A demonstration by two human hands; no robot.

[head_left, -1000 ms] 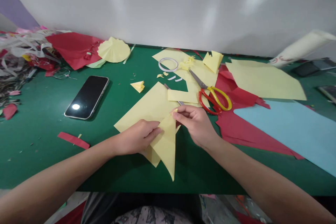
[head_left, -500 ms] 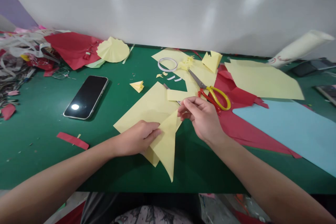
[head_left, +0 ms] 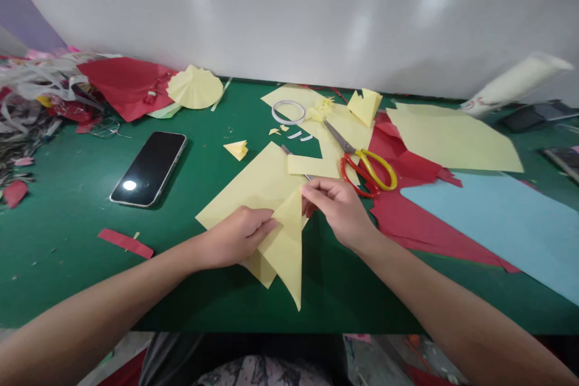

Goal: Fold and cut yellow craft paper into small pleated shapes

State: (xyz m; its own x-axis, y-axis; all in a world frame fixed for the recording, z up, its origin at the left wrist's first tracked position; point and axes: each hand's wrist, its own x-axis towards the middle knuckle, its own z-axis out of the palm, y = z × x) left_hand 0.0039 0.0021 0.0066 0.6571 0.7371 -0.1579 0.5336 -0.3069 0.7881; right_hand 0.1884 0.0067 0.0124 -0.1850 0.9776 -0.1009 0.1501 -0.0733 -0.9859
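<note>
Between my hands is a folded sheet of yellow paper (head_left: 288,241), its long pointed corner hanging toward the table's front edge. My left hand (head_left: 242,234) pinches its left side between thumb and fingers. At its top right corner, my right hand (head_left: 337,211) grips the paper with thumb and fingertips. Under it lies a flat yellow sheet (head_left: 246,187), partly covered by my left hand. A narrow yellow strip (head_left: 312,165) rests across a thin metal tool, mostly hidden. Just beyond my right hand are scissors with red and yellow handles (head_left: 380,169).
A phone (head_left: 149,169) lies at left, near a red paper strip (head_left: 125,242). Behind are a tape roll (head_left: 274,113), a small folded yellow piece (head_left: 236,149) and a pleated yellow fan (head_left: 195,87). Red paper (head_left: 407,223) and blue paper (head_left: 493,211) spread at right.
My right hand has moved slightly down and left and now grips the folded paper's top corner. The paper's hanging tip has shifted a little right. My left hand keeps its place.
</note>
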